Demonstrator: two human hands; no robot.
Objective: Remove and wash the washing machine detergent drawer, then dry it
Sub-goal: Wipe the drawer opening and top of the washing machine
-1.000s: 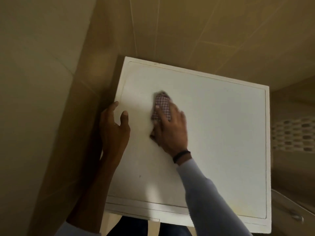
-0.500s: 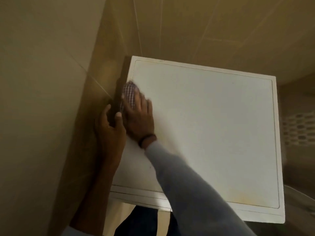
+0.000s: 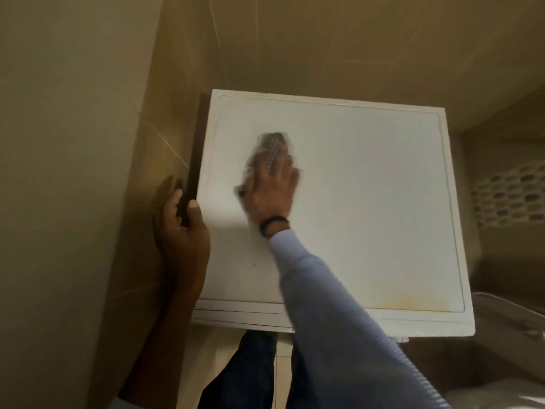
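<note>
Currently the right hand (image 3: 271, 190) is pressing a checked cloth (image 3: 272, 143) flat-fingered onto the washing machine top (image 3: 368, 202). The left hand (image 3: 182, 231) is gripping its left edge. The detergent drawer is staying unseen, probably on the front below both hands.

The white square-topped metal washing machine (image 3: 368, 216) stands in a corner, with the beige tiled wall (image 3: 73, 172) close on its left and also behind it. On the left half of its top lies the small checked fabric cloth (image 3: 272, 141), under the flat right hand (image 3: 271, 190) (both blurred). The left hand (image 3: 182, 231) holds the machine's left edge, thumb on top and fingers in the gap beside the wall. The dark denim-clad legs (image 3: 244, 370) stand before it.
</note>
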